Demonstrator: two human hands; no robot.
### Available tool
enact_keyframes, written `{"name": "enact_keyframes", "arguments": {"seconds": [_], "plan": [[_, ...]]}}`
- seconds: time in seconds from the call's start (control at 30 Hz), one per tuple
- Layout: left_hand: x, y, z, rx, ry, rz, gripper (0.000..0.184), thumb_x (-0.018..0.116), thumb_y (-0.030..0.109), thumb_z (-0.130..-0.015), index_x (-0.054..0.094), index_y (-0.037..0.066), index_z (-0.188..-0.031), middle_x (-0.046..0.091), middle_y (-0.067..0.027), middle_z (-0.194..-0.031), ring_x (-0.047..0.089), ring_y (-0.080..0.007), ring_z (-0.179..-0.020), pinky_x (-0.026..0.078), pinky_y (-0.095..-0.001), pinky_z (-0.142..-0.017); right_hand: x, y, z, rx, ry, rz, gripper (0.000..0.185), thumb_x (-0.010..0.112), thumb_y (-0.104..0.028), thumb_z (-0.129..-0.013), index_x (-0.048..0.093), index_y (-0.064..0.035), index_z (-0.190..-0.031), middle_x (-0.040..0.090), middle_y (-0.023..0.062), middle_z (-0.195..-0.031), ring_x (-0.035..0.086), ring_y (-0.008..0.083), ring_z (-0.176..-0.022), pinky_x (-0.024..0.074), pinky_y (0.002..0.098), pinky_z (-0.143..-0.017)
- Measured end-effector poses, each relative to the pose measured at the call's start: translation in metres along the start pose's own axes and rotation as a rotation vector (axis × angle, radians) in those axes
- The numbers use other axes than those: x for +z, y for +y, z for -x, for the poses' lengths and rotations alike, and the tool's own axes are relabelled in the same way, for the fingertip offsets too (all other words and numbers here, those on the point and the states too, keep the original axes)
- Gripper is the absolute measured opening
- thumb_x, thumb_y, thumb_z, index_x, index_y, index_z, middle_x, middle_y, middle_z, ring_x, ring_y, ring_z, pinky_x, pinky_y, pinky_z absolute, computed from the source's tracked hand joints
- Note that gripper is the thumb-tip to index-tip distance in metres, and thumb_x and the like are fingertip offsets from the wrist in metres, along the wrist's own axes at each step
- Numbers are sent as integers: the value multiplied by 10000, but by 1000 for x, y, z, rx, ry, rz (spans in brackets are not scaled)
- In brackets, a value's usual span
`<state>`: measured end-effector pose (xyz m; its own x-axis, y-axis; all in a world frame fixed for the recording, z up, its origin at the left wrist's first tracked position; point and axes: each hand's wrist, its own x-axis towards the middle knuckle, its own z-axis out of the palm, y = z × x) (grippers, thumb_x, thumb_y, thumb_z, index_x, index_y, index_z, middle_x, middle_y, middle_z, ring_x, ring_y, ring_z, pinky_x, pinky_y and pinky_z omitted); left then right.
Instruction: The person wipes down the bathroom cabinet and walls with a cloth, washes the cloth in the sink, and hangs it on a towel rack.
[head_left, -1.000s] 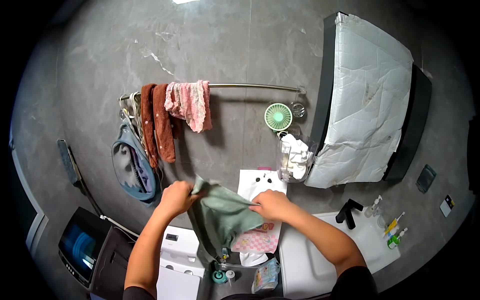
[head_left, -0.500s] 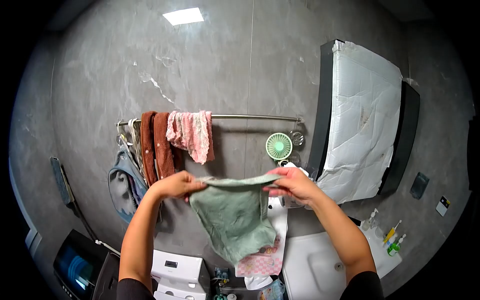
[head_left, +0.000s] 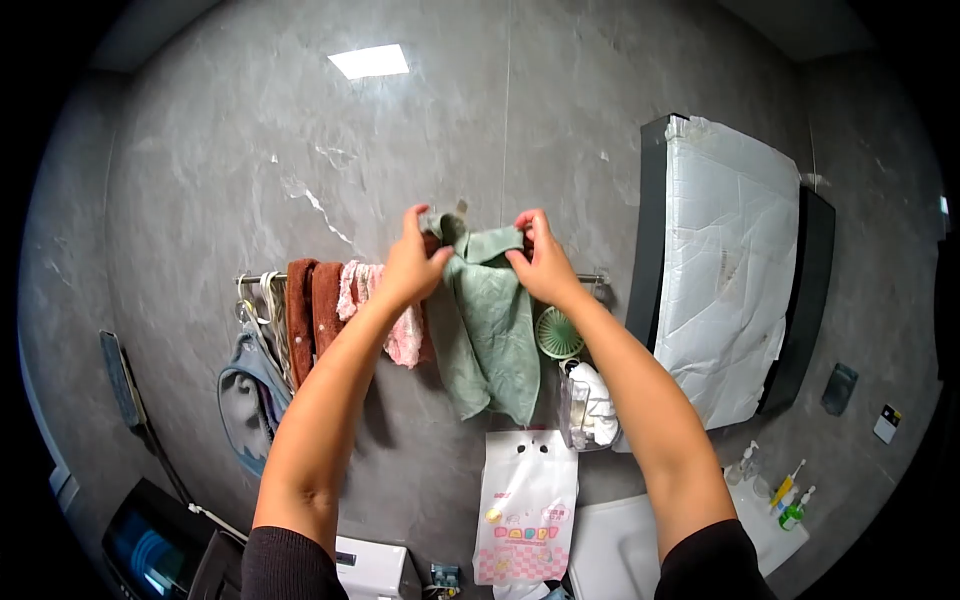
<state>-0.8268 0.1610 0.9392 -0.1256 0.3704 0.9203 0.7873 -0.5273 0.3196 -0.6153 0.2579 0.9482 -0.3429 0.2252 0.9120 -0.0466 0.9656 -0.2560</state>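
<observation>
A pale green towel (head_left: 492,335) hangs down in front of the metal towel rail (head_left: 586,278), its upper edge folded over and bunched. My left hand (head_left: 414,265) pinches its upper left corner, above rail height. At the upper right corner, my right hand (head_left: 542,262) holds the cloth between thumb and fingers. The towel and my arms hide the middle of the rail, so I cannot tell whether the cloth rests on it. Left of the towel, a pink fluffy cloth (head_left: 405,338) and brown towels (head_left: 327,300) hang from the rail, partly behind my left arm.
A green fan (head_left: 558,333) and a clear holder with white tissue (head_left: 592,408) are on the wall beside my right forearm. Below hangs a white printed bag (head_left: 522,505). A cabinet with a white covering (head_left: 725,270) juts out at right, above the sink (head_left: 610,530).
Both hands have risen with the green towel to the rail and come closer together. The towel's top edge is now folded over, and the bag below shows more fully.
</observation>
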Motion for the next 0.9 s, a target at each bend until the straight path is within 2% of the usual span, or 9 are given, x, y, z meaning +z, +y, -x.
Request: {"name": "enact_keyframes", "arguments": {"seconds": [0.03,0.13,0.17,0.23,0.37,0.47,0.57,0.67,0.9], "plan": [[0,0,2,22,-61,-53,660,709,119,-844,304,45,-1360,684,-214,-921,681,-360,-856,525,-411,-778,0,-1,2,-42,31,203,254,640,-73,-844,487,-54,-1047,604,114,-853,613,241,-746,470,350,-676],[-6,8,5,111,-167,-280,509,703,253,-870,399,84,-1241,684,-165,-873,668,-333,-863,470,-425,-836,-2,2,8,-25,-70,459,251,683,-167,-832,524,-69,-1000,634,122,-826,619,314,-741,472,388,-653],[-8,7,6,183,-183,-407,487,694,296,-875,422,94,-1225,685,-156,-877,666,-323,-871,450,-429,-854,-2,5,10,-9,-64,497,261,680,-296,-851,588,-85,-976,669,111,-844,637,309,-820,458,410,-728],[-10,3,8,183,-233,-538,409,634,452,-893,561,130,-1134,696,-117,-918,659,-279,-921,366,-425,-932,2,12,10,31,-137,585,306,660,-361,-859,624,-103,-1019,678,115,-869,641,299,-881,423,417,-809],[-18,-7,8,143,-329,-558,365,615,498,-882,696,158,-989,674,-94,-976,621,-280,-967,358,-448,-908,-1,5,2,285,-362,672,401,619,-487,-868,675,-136,-1052,697,70,-956,630,267,-983,335,446,-941],[-27,-14,14,338,-71,-807,362,617,490,-886,708,176,-1042,606,-73,-1012,558,-271,-971,351,-446,-901,-8,-12,6,119,-190,677,387,666,-471,-836,682,-139,-1033,703,55,-964,632,255,-951,345,430,-914],[-29,-21,12,324,-79,-665,328,626,451,-888,713,186,-1061,561,-69,-1003,529,-269,-957,385,-421,-875,-10,9,10,-206,-77,533,370,709,-441,-805,683,-143,-1023,706,49,-941,634,238,-932,341,415,-909],[-33,-22,9,305,-170,-585,314,619,446,-894,705,171,-1018,600,-74,-946,576,-292,-923,407,-423,-867,-19,-15,16,-16,-256,625,346,738,-394,-789,679,-145,-1022,706,50,-930,637,234,-924,342,406,-909],[-47,-20,16,259,-235,-949,489,539,587,-894,691,131,-984,647,-59,-971,593,-280,-1001,335,-500,-980,-15,13,17,-144,-311,691,301,733,-380,-803,678,-132,-964,678,40,-878,625,232,-900,367,406,-902]]}}
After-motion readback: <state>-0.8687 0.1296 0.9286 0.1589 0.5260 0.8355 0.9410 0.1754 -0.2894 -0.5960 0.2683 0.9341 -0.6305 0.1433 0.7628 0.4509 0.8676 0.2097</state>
